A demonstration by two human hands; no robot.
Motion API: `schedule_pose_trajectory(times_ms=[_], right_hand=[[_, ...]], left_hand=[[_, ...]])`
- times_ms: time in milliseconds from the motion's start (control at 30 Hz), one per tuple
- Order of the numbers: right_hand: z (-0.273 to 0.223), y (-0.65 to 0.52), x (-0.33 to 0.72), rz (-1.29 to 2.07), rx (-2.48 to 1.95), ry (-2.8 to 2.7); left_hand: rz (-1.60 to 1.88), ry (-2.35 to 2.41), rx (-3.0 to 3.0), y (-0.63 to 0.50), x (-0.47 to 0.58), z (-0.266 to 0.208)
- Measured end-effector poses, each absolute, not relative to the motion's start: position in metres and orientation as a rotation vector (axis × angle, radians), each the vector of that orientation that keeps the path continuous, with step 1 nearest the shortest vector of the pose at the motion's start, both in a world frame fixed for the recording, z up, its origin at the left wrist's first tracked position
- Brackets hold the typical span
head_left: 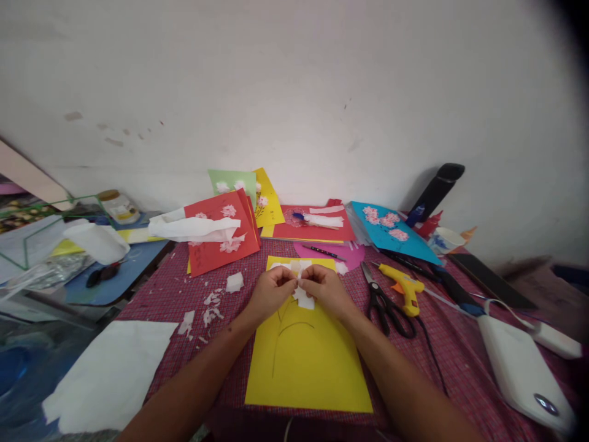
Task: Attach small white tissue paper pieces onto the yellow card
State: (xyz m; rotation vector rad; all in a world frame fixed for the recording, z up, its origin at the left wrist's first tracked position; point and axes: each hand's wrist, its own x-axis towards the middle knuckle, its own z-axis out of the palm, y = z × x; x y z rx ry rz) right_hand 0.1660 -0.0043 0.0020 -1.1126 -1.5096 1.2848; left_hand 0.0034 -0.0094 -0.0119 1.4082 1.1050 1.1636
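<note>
My left hand (275, 288) and my right hand (326, 290) meet over the top part of a yellow paper sheet (317, 368). Both sets of fingers pinch a small piece of white tissue paper (299, 276) between them. More white tissue pieces (304, 299) lie just under and behind the fingertips. Thin curved pencil lines run across the yellow sheet below my hands. Part of the tissue is hidden by my fingers.
Black scissors (386, 307) and a yellow glue gun (404, 287) lie to the right, near a white power bank-like box (524, 368). Red cards (216, 233) with paper flowers and a blue card (391, 230) stand behind. Tissue scraps (213, 310) and a white sheet (115, 368) lie left.
</note>
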Motion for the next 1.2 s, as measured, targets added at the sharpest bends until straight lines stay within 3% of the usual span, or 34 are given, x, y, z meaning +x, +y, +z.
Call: schedule_pose_trajectory(times_ms=[1200], right_hand=[[-0.004,-0.002,0.17,1.318,-1.115,-1.456]], left_hand=[[1.419,1.085,1.005,-0.001,-0.006,-0.013]])
